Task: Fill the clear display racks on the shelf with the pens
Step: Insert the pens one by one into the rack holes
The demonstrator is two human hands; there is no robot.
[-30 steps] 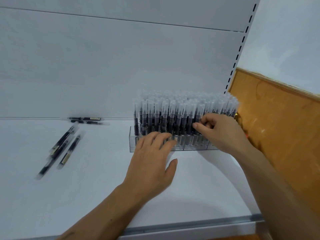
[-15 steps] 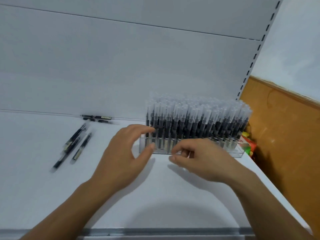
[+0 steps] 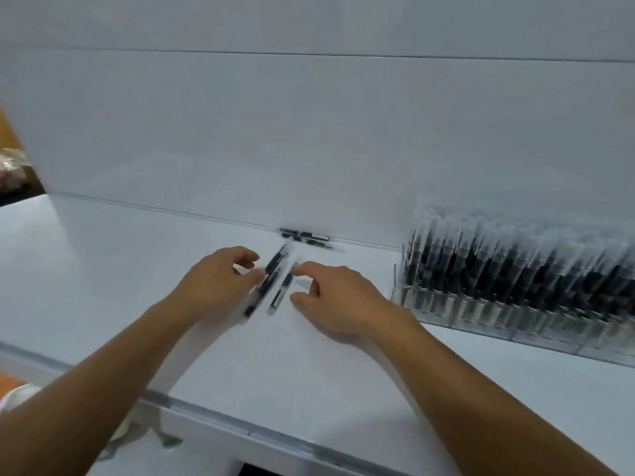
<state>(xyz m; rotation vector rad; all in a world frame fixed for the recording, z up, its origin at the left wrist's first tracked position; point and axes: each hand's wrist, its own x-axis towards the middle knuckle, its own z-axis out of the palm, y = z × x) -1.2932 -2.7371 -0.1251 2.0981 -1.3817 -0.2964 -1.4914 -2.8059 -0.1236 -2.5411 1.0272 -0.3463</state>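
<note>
Both hands are over the white shelf (image 3: 309,379), with the loose pens (image 3: 274,262) lying in the narrow gap between them. These pens sit just right of the left hand (image 3: 216,286) and just left of the right hand (image 3: 340,300). There seem to be about 3, though blur makes the count unsure.

Their long axis runs mostly away from the person, with the far ends leaning slightly toward the right hand. So each hand meets the barrels side-on, not end-on.

- **Left hand:** its curled fingers and thumb touch or nearly touch the 2 darker pens. Blur hides whether it grips them.
- **Right hand:** its fingers are loosely bent and hold nothing. The forefinger and thumb bracket the single pen (image 3: 280,294) from its right side, a little apart from it.

I judge that the step in hand is gathering these strays. Each hand is equally near its own pen, so a sideways pinch across the barrel looks like the natural pickup.

Beyond both hands, 2 more pens (image 3: 304,236) lie crosswise against the back panel (image 3: 309,132), out of reach for now.

The clear rack (image 3: 457,316) stands well to the right of the right hand. It is packed with upright pens (image 3: 498,266), and no free slot can be made out.
</note>
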